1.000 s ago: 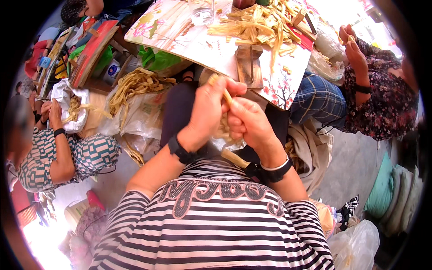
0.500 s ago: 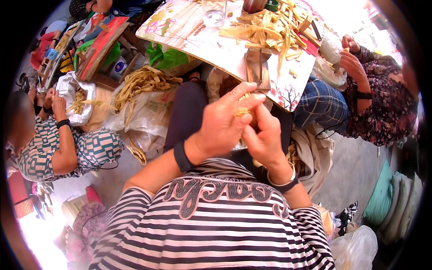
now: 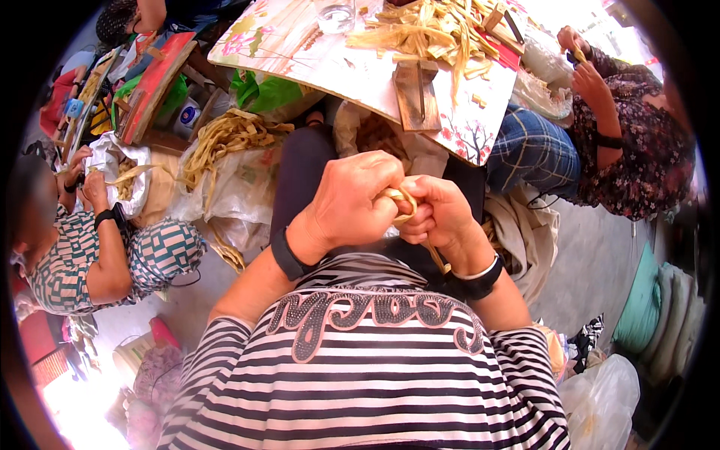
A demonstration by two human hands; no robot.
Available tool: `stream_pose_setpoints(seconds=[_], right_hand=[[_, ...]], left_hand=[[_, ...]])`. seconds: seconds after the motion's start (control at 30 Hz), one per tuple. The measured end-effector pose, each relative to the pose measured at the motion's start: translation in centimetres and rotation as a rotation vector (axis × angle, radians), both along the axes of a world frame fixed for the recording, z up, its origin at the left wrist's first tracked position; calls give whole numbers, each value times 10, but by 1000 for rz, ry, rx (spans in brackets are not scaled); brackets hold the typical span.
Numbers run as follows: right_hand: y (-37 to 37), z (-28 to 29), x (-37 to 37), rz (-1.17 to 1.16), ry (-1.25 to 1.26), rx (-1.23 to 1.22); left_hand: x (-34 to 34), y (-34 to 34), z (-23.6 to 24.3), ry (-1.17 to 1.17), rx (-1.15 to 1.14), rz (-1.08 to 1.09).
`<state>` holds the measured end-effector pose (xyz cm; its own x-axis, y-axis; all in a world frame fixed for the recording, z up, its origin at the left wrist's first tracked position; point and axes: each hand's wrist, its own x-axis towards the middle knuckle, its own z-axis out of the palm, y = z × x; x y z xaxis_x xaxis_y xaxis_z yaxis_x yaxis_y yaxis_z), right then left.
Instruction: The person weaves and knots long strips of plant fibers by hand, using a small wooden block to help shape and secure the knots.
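Note:
Both my hands meet in front of my chest, just short of the table's near corner. My left hand (image 3: pixel 352 196) has its fingers curled and pinched on a flat straw-coloured strip (image 3: pixel 407 202), which bends into a small loop between the hands. Gripping the same strip from the other side is my right hand (image 3: pixel 444 210), its fingers folded in. A tail of the strip hangs below the right hand toward the wrist. Parts of the strip inside my fingers are hidden.
The table (image 3: pixel 300 64) carries a heap of strips (image 3: pixel 431 34), a glass (image 3: pixel 335 16) and a wooden block with an upright piece (image 3: pixel 418 96). More strips (image 3: pixel 229 146) lie on plastic at the left. Seated people (image 3: pixel 634 142) work on both sides.
My fingers have closed in from a looser, spread pose, and my hands have come level. The strip now shows as a loop between them. The table has shifted slightly up and left in view.

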<state>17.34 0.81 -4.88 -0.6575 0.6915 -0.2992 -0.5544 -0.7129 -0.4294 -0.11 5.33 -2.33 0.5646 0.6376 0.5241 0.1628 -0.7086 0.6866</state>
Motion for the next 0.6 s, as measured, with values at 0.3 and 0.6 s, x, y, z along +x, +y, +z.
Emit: stream_pose_setpoints(seconds=[0.3, 0.6], right_hand=[[-22, 9, -12, -420, -1050, 823], [-21, 1, -8, -445, -85, 201]], left_hand=[[-4, -9, -5, 124, -627, 87], [4, -8, 2, 106, -97, 169]])
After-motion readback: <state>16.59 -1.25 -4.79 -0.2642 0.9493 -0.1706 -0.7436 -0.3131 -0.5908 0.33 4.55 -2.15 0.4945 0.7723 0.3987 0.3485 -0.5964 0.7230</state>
